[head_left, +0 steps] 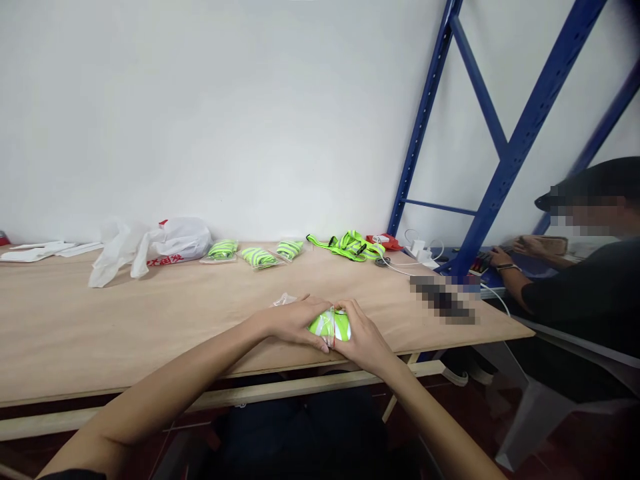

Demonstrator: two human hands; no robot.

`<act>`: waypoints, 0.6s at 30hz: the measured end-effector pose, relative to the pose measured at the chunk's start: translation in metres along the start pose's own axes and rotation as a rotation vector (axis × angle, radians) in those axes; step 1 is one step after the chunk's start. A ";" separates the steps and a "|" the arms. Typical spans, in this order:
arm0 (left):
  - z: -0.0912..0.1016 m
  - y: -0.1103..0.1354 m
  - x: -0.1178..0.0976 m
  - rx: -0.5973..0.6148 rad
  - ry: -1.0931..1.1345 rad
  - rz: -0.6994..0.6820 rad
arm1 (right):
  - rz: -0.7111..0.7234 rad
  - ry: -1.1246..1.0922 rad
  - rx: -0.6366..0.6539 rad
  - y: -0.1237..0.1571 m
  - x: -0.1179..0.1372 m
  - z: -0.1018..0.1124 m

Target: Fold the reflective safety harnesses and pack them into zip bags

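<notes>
A folded neon-green reflective strap bundle [341,327] with silvery stripes lies near the table's front edge, partly inside a clear plastic bag [327,323]. My left hand [299,324] is closed around its left side, thumb along the near edge. Curled against the right side, my right hand [364,339] grips it too. A thin red line crosses the clear plastic between the hands. More clear plastic [284,299] shows just beyond my left hand. The underside of the bundle is hidden.
Bagged green bundles [259,257] lie along the wall beside a white plastic bag [185,239]. Loose green straps with black buckles [353,247], a red item [385,241] and white chargers [420,251] lie farther right. A blue rack [503,163] stands near a seated person [590,287].
</notes>
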State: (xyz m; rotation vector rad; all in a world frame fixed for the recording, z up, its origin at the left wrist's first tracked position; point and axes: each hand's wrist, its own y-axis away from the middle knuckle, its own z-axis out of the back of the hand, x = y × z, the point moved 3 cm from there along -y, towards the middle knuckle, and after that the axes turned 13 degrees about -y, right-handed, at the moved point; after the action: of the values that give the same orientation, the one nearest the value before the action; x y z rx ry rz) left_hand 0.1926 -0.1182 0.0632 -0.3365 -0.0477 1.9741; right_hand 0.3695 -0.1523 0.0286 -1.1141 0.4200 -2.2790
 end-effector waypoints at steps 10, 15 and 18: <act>-0.006 0.000 0.006 0.031 -0.039 -0.002 | -0.127 -0.221 0.188 0.011 -0.012 0.021; -0.007 0.002 0.010 0.000 0.033 0.042 | -0.217 -0.184 0.162 0.013 -0.018 0.036; -0.010 0.001 0.014 -0.015 0.032 0.075 | -0.197 -0.146 0.219 0.012 -0.010 0.045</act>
State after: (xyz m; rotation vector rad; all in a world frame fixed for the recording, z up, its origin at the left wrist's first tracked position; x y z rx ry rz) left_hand 0.1891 -0.1077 0.0500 -0.3843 -0.0295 2.0433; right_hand 0.4143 -0.1567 0.0433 -1.2430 0.0023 -2.3233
